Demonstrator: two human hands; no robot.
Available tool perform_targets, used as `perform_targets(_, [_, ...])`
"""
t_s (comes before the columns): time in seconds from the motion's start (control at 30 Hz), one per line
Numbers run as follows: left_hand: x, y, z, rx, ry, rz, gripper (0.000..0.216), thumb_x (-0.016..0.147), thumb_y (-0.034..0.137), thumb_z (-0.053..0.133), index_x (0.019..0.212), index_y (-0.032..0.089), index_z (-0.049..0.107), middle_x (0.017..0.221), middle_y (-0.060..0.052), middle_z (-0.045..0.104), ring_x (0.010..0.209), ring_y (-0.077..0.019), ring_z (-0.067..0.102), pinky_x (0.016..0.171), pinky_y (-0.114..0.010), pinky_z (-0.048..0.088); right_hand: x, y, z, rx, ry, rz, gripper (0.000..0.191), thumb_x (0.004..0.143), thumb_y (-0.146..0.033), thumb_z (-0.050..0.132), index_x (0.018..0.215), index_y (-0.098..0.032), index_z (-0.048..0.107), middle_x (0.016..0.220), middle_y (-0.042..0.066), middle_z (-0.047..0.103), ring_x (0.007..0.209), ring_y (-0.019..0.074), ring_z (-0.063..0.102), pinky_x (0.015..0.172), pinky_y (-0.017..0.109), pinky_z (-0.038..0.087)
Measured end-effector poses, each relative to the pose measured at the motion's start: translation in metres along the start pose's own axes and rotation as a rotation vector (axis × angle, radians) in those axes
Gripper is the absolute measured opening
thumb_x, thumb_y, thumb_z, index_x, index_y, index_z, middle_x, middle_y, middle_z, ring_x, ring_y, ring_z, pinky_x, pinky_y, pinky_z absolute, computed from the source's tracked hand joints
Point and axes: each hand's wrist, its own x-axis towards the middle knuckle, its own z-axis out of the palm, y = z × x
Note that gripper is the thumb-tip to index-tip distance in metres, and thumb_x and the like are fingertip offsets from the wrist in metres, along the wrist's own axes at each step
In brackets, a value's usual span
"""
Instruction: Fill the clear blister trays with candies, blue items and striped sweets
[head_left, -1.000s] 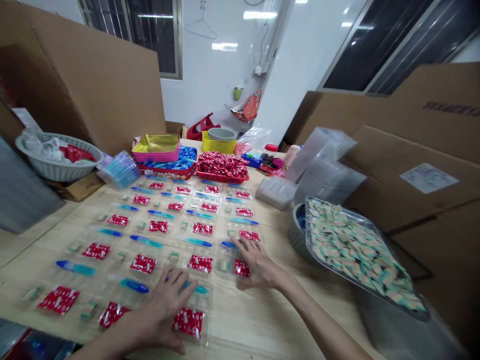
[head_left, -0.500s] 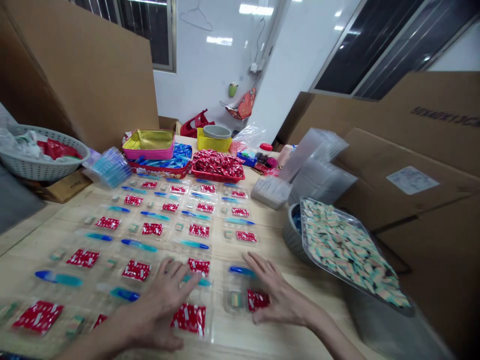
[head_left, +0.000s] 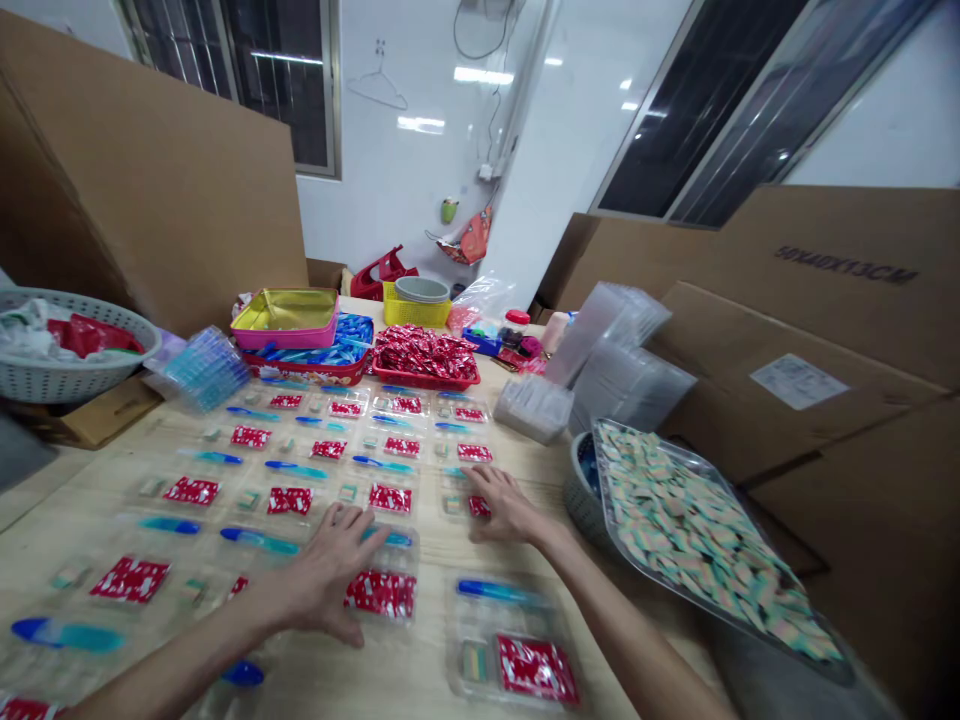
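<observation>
Several clear blister packs lie in rows on the wooden table (head_left: 435,665), each with a red sachet, a blue toothbrush and a small block. My left hand (head_left: 330,575) lies flat with spread fingers on a pack (head_left: 379,590) in the near row. My right hand (head_left: 502,505) reaches further out and rests, fingers extended, on another pack (head_left: 461,500) at the right end of a row. One pack (head_left: 514,640) sits apart near the front edge, to the right of my left hand.
A tray of pastel sweets (head_left: 697,525) rests on a basket at the right. Stacks of empty clear shells (head_left: 622,360) stand behind it. Red trays of sachets (head_left: 424,355) and toothbrushes (head_left: 322,345), a pink-rimmed tin and a white basket (head_left: 67,345) line the back. Cardboard boxes surround the table.
My right hand slid one pack toward the near edge, left it there, and has reached forward onto another pack. My left hand stays on its pack. The view tilted slightly.
</observation>
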Motion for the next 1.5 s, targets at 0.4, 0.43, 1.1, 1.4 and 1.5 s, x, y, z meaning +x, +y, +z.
perform_targets(0.4, [0.078, -0.05, -0.032, 0.083, 0.067, -0.053, 0.057, 0.064, 0.039, 0.071, 0.114, 0.022, 0.051, 0.119, -0.01, 0.054, 0.115, -0.0313, 0.045, 0.098, -0.049, 0.032, 0.001, 0.001, -0.003, -0.019, -0.022, 0.02, 0.107, 0.044, -0.038, 0.081, 0.138, -0.017, 0.034, 0.129, 0.015, 0.039, 0.12, 0.0337, 0.035, 0.097, 0.045, 0.03])
perform_targets(0.43, [0.084, -0.053, -0.03, 0.091, 0.041, -0.038, 0.058, 0.06, 0.04, 0.073, 0.111, 0.022, 0.053, 0.117, -0.01, 0.054, 0.113, -0.0317, 0.046, 0.097, -0.049, 0.033, -0.001, 0.0, -0.004, -0.014, -0.019, 0.017, 0.108, 0.044, -0.038, 0.081, 0.138, -0.017, 0.033, 0.129, 0.015, 0.039, 0.12, 0.0337, 0.035, 0.097, 0.044, 0.03])
perform_targets(1.1, [0.112, -0.062, -0.021, 0.076, -0.077, 0.042, 0.103, 0.041, 0.052, 0.079, 0.13, 0.021, 0.038, 0.134, -0.019, 0.043, 0.124, -0.0432, 0.037, 0.1, -0.059, 0.029, -0.008, 0.007, 0.001, 0.097, -0.109, -0.006, 0.117, 0.043, -0.038, 0.077, 0.145, -0.019, 0.023, 0.136, 0.015, 0.036, 0.126, 0.0368, 0.03, 0.105, 0.048, 0.02])
perform_targets(1.4, [0.124, -0.062, -0.051, 0.095, 0.029, 0.062, 0.1, 0.044, 0.042, 0.077, 0.133, 0.023, 0.036, 0.12, -0.012, 0.05, 0.112, -0.0345, 0.045, 0.1, -0.054, 0.029, 0.027, 0.023, -0.038, 0.008, 0.134, 0.021, 0.112, 0.05, -0.03, 0.073, 0.147, -0.018, 0.018, 0.141, 0.017, 0.031, 0.132, 0.0333, 0.025, 0.109, 0.048, 0.011])
perform_targets(1.5, [0.151, -0.076, -0.066, 0.166, 0.087, 0.015, 0.096, 0.047, 0.039, 0.076, 0.132, 0.02, 0.037, 0.125, -0.015, 0.047, 0.116, -0.0365, 0.042, 0.101, -0.057, 0.026, 0.06, 0.025, -0.048, -0.015, 0.15, 0.056, 0.111, 0.052, -0.029, 0.072, 0.147, -0.019, 0.016, 0.144, 0.017, 0.029, 0.135, 0.0338, 0.02, 0.109, 0.051, 0.007])
